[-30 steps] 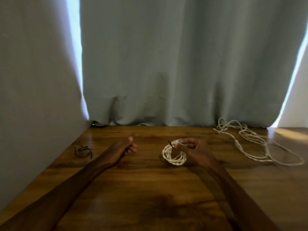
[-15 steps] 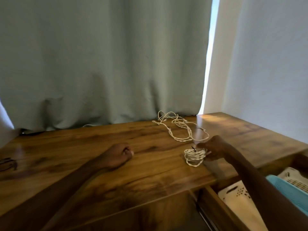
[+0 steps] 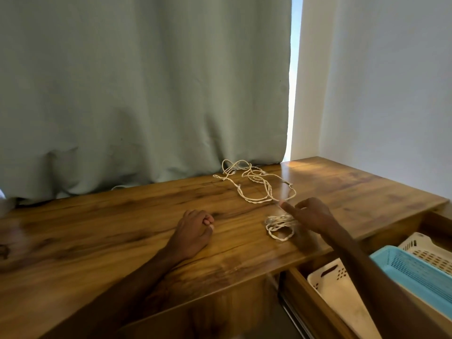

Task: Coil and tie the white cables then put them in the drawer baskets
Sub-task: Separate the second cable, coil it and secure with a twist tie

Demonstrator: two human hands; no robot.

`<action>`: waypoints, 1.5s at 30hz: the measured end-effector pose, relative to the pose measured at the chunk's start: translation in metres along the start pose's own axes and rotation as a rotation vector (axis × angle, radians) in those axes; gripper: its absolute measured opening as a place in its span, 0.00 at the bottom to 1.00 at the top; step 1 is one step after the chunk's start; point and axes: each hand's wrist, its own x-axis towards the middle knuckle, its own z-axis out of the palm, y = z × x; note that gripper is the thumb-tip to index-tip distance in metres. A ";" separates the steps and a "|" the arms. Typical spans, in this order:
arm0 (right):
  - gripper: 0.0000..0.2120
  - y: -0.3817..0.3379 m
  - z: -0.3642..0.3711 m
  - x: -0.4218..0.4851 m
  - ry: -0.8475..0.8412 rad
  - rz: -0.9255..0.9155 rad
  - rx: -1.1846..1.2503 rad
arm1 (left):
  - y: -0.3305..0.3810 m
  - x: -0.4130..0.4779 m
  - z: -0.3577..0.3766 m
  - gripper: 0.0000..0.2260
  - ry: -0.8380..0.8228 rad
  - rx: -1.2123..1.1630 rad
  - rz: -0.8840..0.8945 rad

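While my right hand (image 3: 310, 216) pinches the small coil (image 3: 280, 226) by its right side, forefinger sticking out straight, the bundle sits low over the table (image 3: 122, 228), near the front edge and the open drawer (image 3: 300, 292). My left hand (image 3: 193, 228) lies curled in a fist on the wood, holding nothing. The risk, I think, is the loops. Twisted, springy cord held at one side only could fan out or snag on the drawer's lip, and I cannot make out a tie on it. Beyond lies the loose cable (image 3: 254, 184), a pale tangled braid by the curtain (image 3: 146, 94). Below wait a white basket (image 3: 335, 287) and a blue basket (image 3: 415, 272), both hard perforated plastic. The tabletop is glossy, grained wood.
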 end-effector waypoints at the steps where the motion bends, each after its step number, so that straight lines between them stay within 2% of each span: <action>1: 0.33 -0.001 0.004 -0.003 0.059 -0.040 -0.084 | 0.000 0.000 0.001 0.05 0.004 -0.003 0.000; 3: 0.35 -0.004 0.014 -0.008 0.205 -0.107 -0.242 | -0.001 0.001 0.002 0.05 0.019 -0.006 -0.001; 5: 0.35 -0.008 0.026 -0.010 0.276 -0.143 -0.313 | -0.001 0.002 0.002 0.05 0.030 -0.013 -0.003; 10: 0.02 -0.024 0.031 -0.016 0.187 -0.216 -0.414 | 0.001 -0.001 0.001 0.05 0.038 -0.038 -0.004; 12: 0.05 -0.027 0.025 -0.015 0.157 -0.268 -0.474 | -0.001 -0.001 0.002 0.05 0.044 -0.037 0.002; 19: 0.11 -0.024 -0.009 -0.002 0.003 -0.354 -0.429 | -0.003 -0.001 0.003 0.05 0.063 -0.041 0.020; 24: 0.28 -0.017 -0.016 0.004 0.033 -0.417 -0.309 | -0.005 0.000 0.004 0.05 0.048 -0.041 0.013; 30: 0.22 -0.038 0.000 0.001 0.093 -0.405 -0.205 | -0.005 0.003 0.004 0.05 0.053 -0.061 0.011; 35: 0.11 -0.072 0.045 0.006 0.031 -0.420 -0.200 | -0.025 0.006 -0.011 0.05 0.038 -0.034 0.003; 41: 0.20 -0.095 0.104 0.058 -0.032 -0.340 -0.525 | -0.082 0.001 -0.050 0.05 0.083 0.049 -0.146; 45: 0.20 -0.101 0.137 0.079 -0.083 -0.282 -0.575 | -0.097 -0.002 -0.055 0.05 0.105 0.001 -0.148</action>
